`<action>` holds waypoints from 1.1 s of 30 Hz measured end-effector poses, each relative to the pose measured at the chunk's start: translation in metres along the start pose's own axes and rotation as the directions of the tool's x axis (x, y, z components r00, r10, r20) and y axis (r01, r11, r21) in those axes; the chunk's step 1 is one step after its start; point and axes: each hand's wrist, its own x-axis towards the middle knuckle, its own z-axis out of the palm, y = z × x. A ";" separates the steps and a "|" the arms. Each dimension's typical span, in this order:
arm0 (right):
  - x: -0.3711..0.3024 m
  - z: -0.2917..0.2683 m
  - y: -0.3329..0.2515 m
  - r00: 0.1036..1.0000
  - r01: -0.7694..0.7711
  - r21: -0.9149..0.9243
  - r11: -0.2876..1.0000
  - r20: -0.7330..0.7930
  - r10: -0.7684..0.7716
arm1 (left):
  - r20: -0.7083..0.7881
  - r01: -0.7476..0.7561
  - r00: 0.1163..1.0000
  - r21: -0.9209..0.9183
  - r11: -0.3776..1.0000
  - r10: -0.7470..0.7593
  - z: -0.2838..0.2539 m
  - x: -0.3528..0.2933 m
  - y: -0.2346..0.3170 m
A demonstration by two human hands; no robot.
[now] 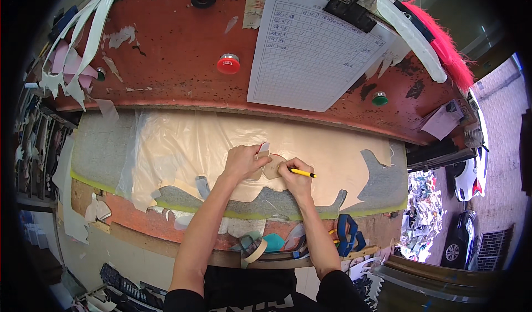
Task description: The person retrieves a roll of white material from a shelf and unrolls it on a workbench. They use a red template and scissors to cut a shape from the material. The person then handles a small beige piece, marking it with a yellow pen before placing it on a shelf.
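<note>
A pale cream sheet (332,140), glossy and wrinkled at its left, lies on a grey work board (238,208). Over it my left hand (240,162) is closed on a small tan piece (271,170), its thumb pressed on top. A small white tab with a red edge (264,146) sticks up by the left fingertips. Close beside, my right hand (297,181) grips a yellow pen (303,173) whose dark end points right. The pen's other end is hidden by the fingers, at the tan piece's right edge.
A worn red machine beam (177,46) spans the far side, with a red button (228,63), a green button (379,98) and a clipped paper form (316,52). Along the near edge lie a tape roll (255,250) and blue cutting dies (347,234). Scraps (424,212) are heaped at right.
</note>
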 end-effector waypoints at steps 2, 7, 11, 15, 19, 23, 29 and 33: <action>-0.001 0.000 0.006 1.000 -0.001 0.007 1.000 -0.023 0.001 | 0.003 0.001 1.000 0.006 1.000 -0.001 -0.001 0.000 0.002; -0.001 -0.003 0.009 0.999 -0.037 0.075 0.997 0.014 0.036 | -0.021 -0.007 1.000 0.009 1.000 0.008 -0.002 -0.002 0.002; -0.001 -0.008 0.012 0.988 -0.153 0.270 0.951 0.047 0.146 | -0.007 0.006 1.000 0.001 1.000 -0.006 0.000 0.000 0.000; -0.004 -0.008 0.014 0.998 -0.062 0.197 0.978 0.041 0.055 | -0.002 0.011 1.000 0.011 1.000 -0.011 -0.001 0.000 0.002; -0.005 -0.008 0.008 0.997 -0.038 0.133 0.990 0.072 0.029 | -0.001 0.013 1.000 -0.002 1.000 -0.013 0.000 0.001 0.002; -0.006 -0.009 0.009 0.997 -0.011 0.077 0.997 0.075 0.005 | -0.013 0.013 1.000 -0.028 1.000 -0.013 0.001 0.002 0.002; -0.003 -0.006 0.008 0.996 0.026 0.080 0.996 0.083 -0.033 | -0.029 -0.004 1.000 0.008 1.000 0.004 0.004 0.003 -0.001; -0.004 -0.011 0.013 0.990 0.058 0.040 0.998 0.128 -0.062 | -0.037 -0.015 0.999 -0.004 1.000 0.015 0.005 0.003 0.000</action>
